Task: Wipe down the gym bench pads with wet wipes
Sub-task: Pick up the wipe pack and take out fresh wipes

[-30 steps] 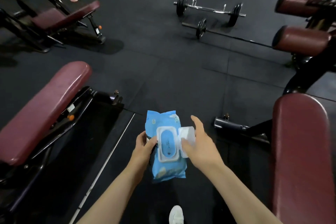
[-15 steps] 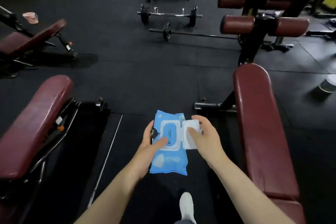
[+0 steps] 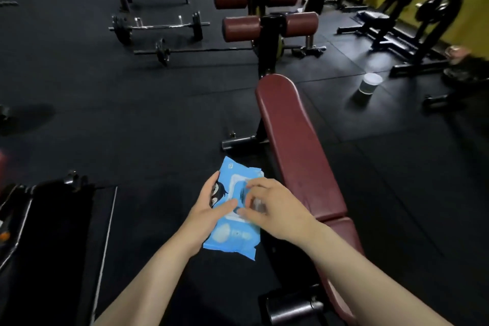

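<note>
The soft blue plastic pack of wet wipes (image 3: 232, 230) is held in the air in front of the person, just left of the long maroon padded bench (image 3: 299, 145), over the black rubber floor (image 3: 132, 103). The left hand (image 3: 205, 209) grips the pack's left edge, fingers curled behind it and thumb laid across the front. The right hand (image 3: 275, 209) now lies over the pack's white lid area, its fingers bent and drawn narrowly together at the opening; whether they pinch a wipe cannot be told because of blur. Half a second ago the white flip lid stood open to the right under that hand; now it is hidden. The view has swung right: the maroon bench sits nearer the middle, and the left-hand bench has mostly gone from sight. Beyond lie a barbell with black plates (image 3: 158, 26), two maroon roller pads (image 3: 270, 26) and a white-lidded round container (image 3: 368, 83).
</note>
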Action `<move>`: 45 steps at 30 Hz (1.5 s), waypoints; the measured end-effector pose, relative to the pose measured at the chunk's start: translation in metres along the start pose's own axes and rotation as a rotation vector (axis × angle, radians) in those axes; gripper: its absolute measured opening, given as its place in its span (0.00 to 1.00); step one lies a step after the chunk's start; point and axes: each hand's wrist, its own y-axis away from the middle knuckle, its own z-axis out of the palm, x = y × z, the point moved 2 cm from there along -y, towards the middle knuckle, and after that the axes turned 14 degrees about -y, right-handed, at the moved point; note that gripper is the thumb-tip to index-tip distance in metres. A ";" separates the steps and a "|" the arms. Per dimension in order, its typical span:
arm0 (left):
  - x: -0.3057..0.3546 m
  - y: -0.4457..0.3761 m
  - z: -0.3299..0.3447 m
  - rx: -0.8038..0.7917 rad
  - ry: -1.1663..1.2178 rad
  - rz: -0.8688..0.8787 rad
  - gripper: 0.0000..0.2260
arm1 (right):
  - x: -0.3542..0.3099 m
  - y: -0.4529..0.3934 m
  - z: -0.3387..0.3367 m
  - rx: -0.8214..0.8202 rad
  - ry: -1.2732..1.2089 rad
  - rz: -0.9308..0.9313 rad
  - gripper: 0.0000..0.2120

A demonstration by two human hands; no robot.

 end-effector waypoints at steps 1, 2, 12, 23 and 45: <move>0.002 0.001 0.015 -0.022 -0.011 0.005 0.29 | 0.006 0.012 -0.010 0.008 -0.002 0.014 0.12; 0.005 0.001 0.032 -0.042 -0.024 0.011 0.29 | 0.013 0.025 -0.020 0.019 0.005 0.026 0.12; 0.018 0.031 0.257 -0.175 -0.190 0.024 0.31 | 0.093 0.203 -0.134 0.117 0.146 0.285 0.10; 0.033 0.046 0.485 -0.298 -0.166 -0.065 0.27 | 0.167 0.357 -0.247 -0.109 0.692 0.216 0.11; 0.094 -0.150 0.682 -0.401 -0.180 -0.064 0.33 | 0.384 0.341 -0.443 0.140 0.444 0.136 0.11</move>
